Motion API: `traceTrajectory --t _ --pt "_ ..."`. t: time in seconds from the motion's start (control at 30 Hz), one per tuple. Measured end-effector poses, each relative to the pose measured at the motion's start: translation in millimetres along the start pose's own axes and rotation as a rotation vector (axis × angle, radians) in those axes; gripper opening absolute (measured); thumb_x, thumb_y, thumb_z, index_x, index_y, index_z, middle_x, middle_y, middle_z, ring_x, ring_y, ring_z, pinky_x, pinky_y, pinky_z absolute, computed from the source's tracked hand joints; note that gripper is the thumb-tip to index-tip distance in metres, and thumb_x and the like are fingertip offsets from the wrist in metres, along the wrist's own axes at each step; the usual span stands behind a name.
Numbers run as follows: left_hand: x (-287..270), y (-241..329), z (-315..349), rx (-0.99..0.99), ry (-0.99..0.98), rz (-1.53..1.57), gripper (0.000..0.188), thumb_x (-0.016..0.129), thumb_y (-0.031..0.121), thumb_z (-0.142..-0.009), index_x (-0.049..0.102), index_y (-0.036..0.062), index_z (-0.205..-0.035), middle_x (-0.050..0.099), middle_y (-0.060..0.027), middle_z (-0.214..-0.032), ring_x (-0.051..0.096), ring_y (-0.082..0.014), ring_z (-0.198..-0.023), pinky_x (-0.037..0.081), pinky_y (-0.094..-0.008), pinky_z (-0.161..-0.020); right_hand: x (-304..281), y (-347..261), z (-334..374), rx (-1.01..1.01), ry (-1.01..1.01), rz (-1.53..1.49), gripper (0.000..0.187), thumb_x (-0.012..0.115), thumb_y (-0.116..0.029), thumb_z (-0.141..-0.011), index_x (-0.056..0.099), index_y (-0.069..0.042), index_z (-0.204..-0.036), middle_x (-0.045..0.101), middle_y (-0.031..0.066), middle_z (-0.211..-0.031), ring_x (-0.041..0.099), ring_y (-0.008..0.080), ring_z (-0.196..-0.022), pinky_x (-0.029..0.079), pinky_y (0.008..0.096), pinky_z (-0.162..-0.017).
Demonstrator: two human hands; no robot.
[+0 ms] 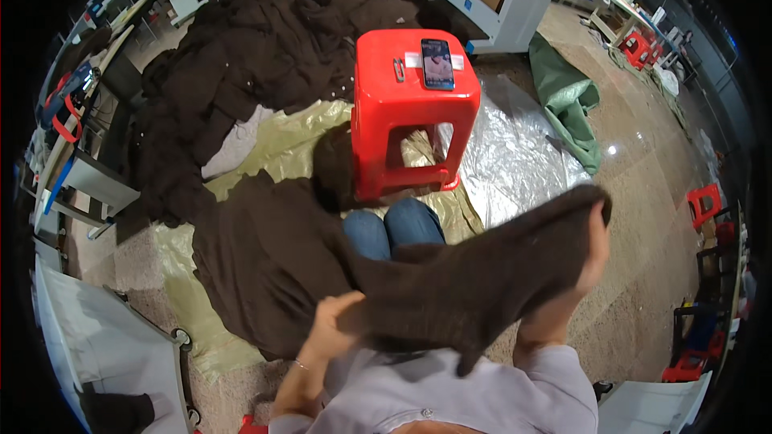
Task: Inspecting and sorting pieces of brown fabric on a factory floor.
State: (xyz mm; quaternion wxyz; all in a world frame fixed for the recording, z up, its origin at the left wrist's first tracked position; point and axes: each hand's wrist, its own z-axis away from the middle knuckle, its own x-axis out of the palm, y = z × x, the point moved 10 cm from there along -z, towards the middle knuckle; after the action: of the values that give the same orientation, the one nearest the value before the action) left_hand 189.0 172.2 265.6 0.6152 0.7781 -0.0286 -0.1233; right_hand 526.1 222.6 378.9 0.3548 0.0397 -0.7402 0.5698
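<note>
Both left hand point(327, 328) and right hand point(593, 259) have fingers point(597, 221) closed on brown cloth point(490, 269) — right edge lifted beside open floor point(643, 225).

Cloth point(442, 289) plain dark brown; stool point(414, 108) bright red; jeans point(414, 227) blue.

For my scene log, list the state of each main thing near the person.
Cloth, rumpled, right end raised
Left hand, on the cloth, fingers partly hidden
Right hand, raised, holding the cloth's end
Stool, upright
Phone, face up, screen lit
Metal tool, on the stool; open or closed unclear
Pile, rumpled
Green sheet, bunched
Silver sheet, spread, wrinkled
</note>
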Motion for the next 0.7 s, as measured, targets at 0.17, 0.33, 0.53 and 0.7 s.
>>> traceTrajectory --t 0.17,0.33,0.53,0.7 --pt "-17 -77 -54 -0.470 0.140 0.199 0.016 0.068 0.004 -0.083 0.065 0.0010 -0.098 0.064 0.0019 -0.090 0.058 -0.0078 -0.087 0.047 -0.0241 -0.079 -67 142 -98 0.295 -0.152 0.513 0.025 0.066 -0.020 -0.092 0.062 -0.001 -0.107 0.067 0.0083 -0.093 0.064 0.0158 -0.088 0.053 0.0310 -0.079" --pt "-54 -161 -42 -0.536 0.251 -0.417 0.020 0.070 0.012 -0.082 0.066 0.0032 -0.100 0.071 -0.0127 -0.088 0.070 -0.0257 -0.083 0.051 -0.0353 -0.074 -143 300 -52 0.280 -0.385 1.019 0.030 0.067 -0.022 -0.092 0.062 -0.001 -0.113 0.069 0.0150 -0.102 0.066 0.0230 -0.095 0.050 0.0340 -0.085" --pt "-84 -169 11 -0.588 0.340 -0.565 0.021 0.070 0.013 -0.080 0.066 0.0029 -0.098 0.068 -0.0155 -0.089 0.067 -0.0338 -0.088 0.051 -0.0394 -0.078 -83 265 -48 -0.114 -0.274 1.061 0.038 0.056 -0.034 -0.098 0.064 0.000 -0.113 0.068 0.0194 -0.105 0.066 0.0326 -0.099 0.050 0.0385 -0.086" --pt "-115 -216 67 -0.486 0.543 -0.825 0.026 0.067 0.004 -0.074 0.066 0.0038 -0.101 0.064 -0.0157 -0.103 0.061 -0.0377 -0.099 0.049 -0.0441 -0.086 -71 336 -87 0.279 -0.372 1.180 0.067 0.069 -0.058 -0.083 0.068 0.001 -0.115 0.071 0.0140 -0.103 0.066 0.0225 -0.098 0.049 0.0338 -0.087"
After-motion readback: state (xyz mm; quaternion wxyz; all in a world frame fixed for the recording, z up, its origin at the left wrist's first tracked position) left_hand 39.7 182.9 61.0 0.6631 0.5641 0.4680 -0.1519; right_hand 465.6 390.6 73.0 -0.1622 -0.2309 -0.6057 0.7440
